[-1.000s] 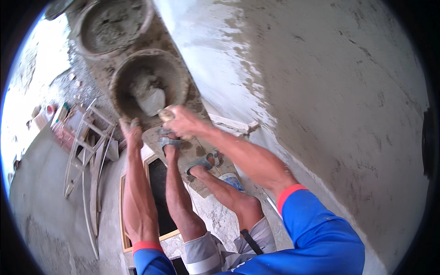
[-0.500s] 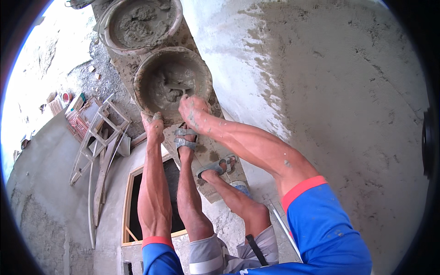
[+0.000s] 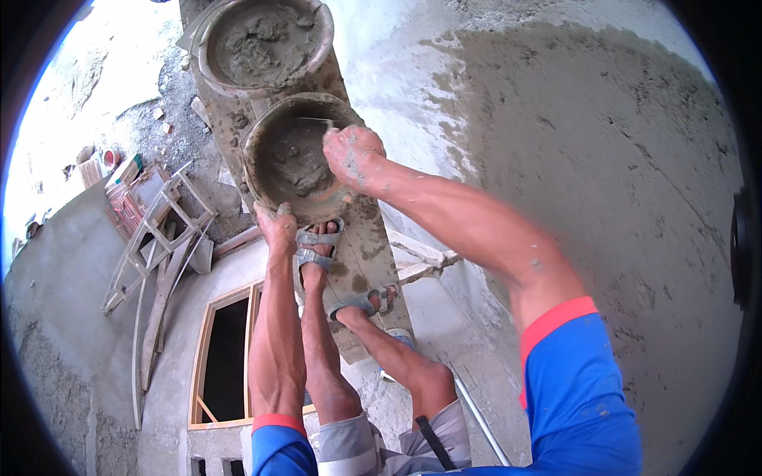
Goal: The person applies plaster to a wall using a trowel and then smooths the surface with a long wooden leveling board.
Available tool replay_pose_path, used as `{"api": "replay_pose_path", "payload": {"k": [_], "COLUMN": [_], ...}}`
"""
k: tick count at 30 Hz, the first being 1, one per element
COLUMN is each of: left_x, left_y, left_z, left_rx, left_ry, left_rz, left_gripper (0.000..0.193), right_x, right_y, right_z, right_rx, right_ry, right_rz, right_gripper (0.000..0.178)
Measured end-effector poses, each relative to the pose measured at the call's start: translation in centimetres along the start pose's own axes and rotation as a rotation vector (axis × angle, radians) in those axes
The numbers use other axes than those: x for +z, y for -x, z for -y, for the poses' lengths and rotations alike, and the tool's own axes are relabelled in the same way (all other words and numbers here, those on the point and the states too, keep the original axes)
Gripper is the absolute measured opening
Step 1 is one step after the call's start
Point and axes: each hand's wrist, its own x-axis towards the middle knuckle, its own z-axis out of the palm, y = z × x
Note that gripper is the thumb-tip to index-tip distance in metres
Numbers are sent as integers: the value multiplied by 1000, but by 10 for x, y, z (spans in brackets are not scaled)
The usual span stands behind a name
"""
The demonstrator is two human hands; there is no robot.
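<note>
A round mortar basin (image 3: 252, 163) sits on the plank, its inside smeared with grey paste. Wet mortar (image 3: 298, 168) lies heaped in its lower part. My left hand (image 3: 276, 228) is closed over the basin's near left rim, thumb on top. At the right rim, my right hand (image 3: 355, 157) is wrapped round the handle of a trowel (image 3: 316, 121). Its thin blade shows edge-on inside the basin, near the far wall; the handle is hidden in my fist. Wet grey splashes mark both hands.
A second basin (image 3: 208, 59) full of mortar stands beyond. Both rest on a narrow raised plank (image 3: 369, 238), where my sandalled feet stand. To the right rises a partly plastered wall (image 3: 587, 159). Below left are a wooden-framed opening (image 3: 198, 373) and a wooden frame (image 3: 151, 230) with boards.
My right hand has moved from the basin's near rim to its right side, lifting the trowel from the mortar toward the far wall. The left hand stays on the rim. The view has shifted slightly.
</note>
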Motion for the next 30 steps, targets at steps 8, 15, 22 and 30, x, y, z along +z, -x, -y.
{"api": "replay_pose_path", "payload": {"k": [8, 15, 22, 30], "left_x": [14, -5, -14, -18], "left_y": [0, 8, 0, 4], "left_z": [23, 21, 38, 15], "left_rx": [92, 5, 24, 49], "left_ry": [32, 206, 125, 48], "left_rz": [-168, -79, -46, -54], "left_gripper": [36, 41, 40, 40], "right_x": [60, 68, 67, -16], "right_y": [-42, 7, 53, 39], "right_z": [-33, 1, 23, 4], "right_rx": [-279, 218, 253, -72], "right_ry": [-99, -1289, -1583, -372], "right_rz": [724, 816, 580, 9], "right_gripper": [21, 46, 56, 43]}}
